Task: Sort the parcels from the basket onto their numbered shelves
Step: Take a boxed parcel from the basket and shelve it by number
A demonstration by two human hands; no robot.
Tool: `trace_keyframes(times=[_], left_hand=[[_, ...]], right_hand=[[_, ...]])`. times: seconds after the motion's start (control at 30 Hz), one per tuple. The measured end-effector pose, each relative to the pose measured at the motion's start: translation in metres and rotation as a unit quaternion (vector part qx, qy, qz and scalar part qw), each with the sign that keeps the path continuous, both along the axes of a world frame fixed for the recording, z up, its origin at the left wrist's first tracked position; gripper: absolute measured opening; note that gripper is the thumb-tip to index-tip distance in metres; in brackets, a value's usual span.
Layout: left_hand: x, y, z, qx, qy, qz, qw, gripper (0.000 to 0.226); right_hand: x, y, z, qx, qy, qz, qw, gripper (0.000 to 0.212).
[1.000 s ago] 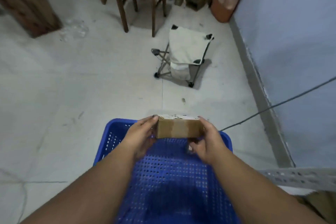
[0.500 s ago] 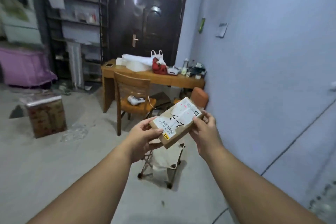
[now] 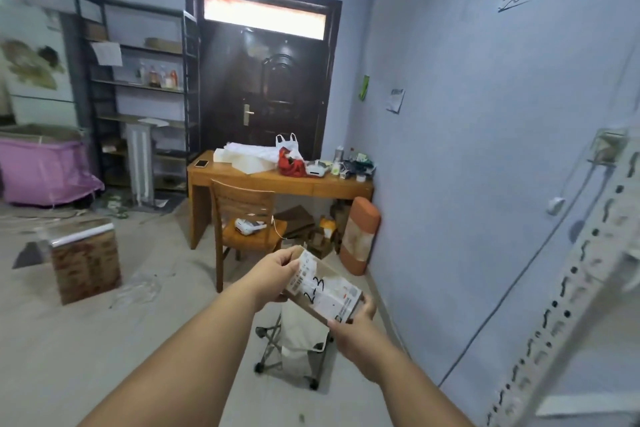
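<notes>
1. Head view: a small cardboard parcel (image 3: 323, 288) is held in the air between both hands; its white label faces up with "2 3 3" handwritten on it.
2. The left hand (image 3: 275, 276) is closed on the parcel's far upper-left end, thumb over the label; the right hand (image 3: 356, 329) is closed on its near lower-right corner, fingers curled under.
3. Below the hands a folding stool (image 3: 298, 340) stands on the floor; beyond the left hand are a wooden chair (image 3: 242, 215) and the desk (image 3: 277, 180); a perforated shelf upright (image 3: 568, 291) rises right of the right hand.
</notes>
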State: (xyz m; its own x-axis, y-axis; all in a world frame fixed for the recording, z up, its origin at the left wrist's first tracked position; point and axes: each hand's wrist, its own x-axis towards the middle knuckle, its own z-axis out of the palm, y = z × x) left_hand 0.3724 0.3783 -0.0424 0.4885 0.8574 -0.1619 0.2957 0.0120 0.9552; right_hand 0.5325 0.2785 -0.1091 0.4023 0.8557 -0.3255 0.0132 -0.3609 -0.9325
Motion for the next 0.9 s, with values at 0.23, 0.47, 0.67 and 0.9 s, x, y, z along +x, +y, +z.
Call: trace_keyframes(times=[0.23, 0.47, 0.67, 0.9], left_hand=[[0.020, -0.011, 0.007, 0.051, 0.040, -0.025, 0.998, 0.039], [0.035, -0.010, 0.026, 0.082, 0.014, -0.023, 0.996, 0.036], [0.069, -0.026, 0.042, 0.075, -0.084, -0.072, 0.991, 0.032], [0.096, -0.084, 0.065, 0.045, -0.167, -0.172, 0.970, 0.026]], right_hand=[[0.021, -0.020, 0.013, 0.007, -0.147, 0.044, 0.988, 0.113], [0.028, -0.031, 0.042, 0.025, -0.253, 0.021, 0.967, 0.103], [0.023, -0.065, 0.077, 0.038, -0.371, -0.120, 0.920, 0.093], [-0.005, -0.138, 0.105, 0.026, -0.382, -0.279, 0.881, 0.091]])
